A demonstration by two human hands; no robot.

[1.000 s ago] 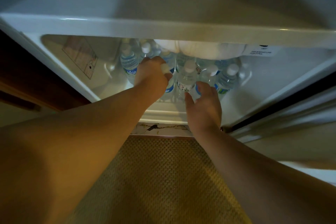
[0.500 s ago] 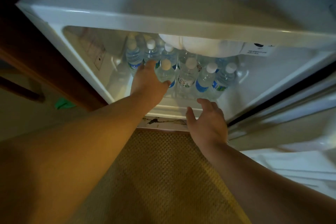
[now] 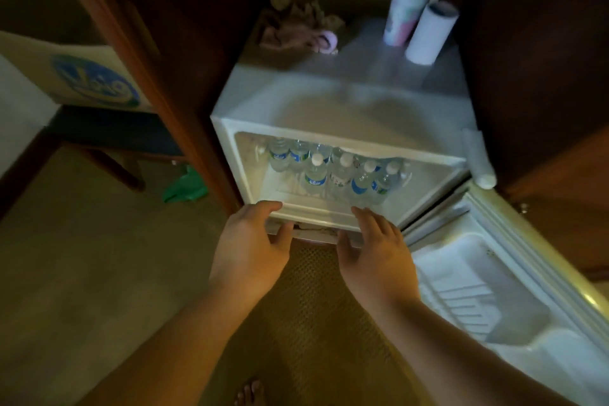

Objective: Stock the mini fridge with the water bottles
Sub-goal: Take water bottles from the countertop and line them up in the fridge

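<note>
Clear, white-capped water bottles upright in rows inside the open white mini fridge

The room was dim, with a warm, brownish cast over the carpeted floor and both forearms. The brightest area was the cool white interior of the open white mini fridge, which lit the clear plastic water bottles. The dark wooden cabinet around it fell into deep shadow. Slight motion blur softened everything, and wide-angle distortion bent the edges.
</note>
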